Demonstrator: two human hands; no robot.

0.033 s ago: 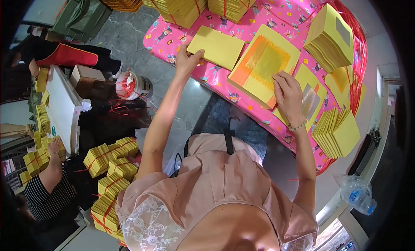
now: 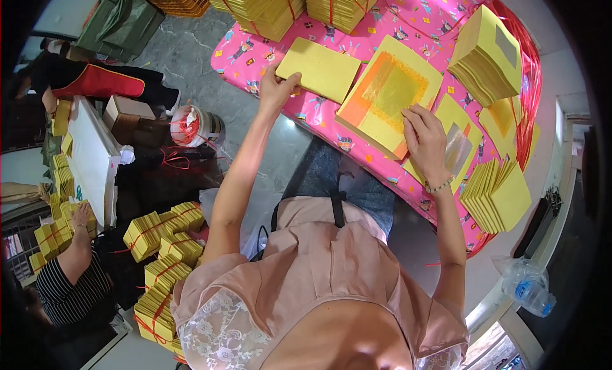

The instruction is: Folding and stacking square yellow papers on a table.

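Observation:
My left hand (image 2: 278, 87) grips the left corner of a plain yellow wad of joss paper (image 2: 322, 69), thumb on top, fingers partly hidden underneath. Right beside that wad lies a thicker stack of joss paper (image 2: 390, 96), its top sheet printed orange around a shiny square. On this stack's right side rests my right hand (image 2: 426, 137), fingers curled and pressed together at the top sheet; whatever is between the fingertips is too small to make out. Partly under my right wrist are more yellow sheets with a silvery patch (image 2: 456, 150).
The pink patterned tablecloth (image 2: 245, 60) also bears a tall folded stack (image 2: 488, 57), fanned yellow wads (image 2: 494, 198) and red strings (image 2: 532, 115). Tied bundles (image 2: 156, 233) are at my left. A bucket (image 2: 197, 126) stands on the floor; a co-worker's arm (image 2: 76, 242) is farther left.

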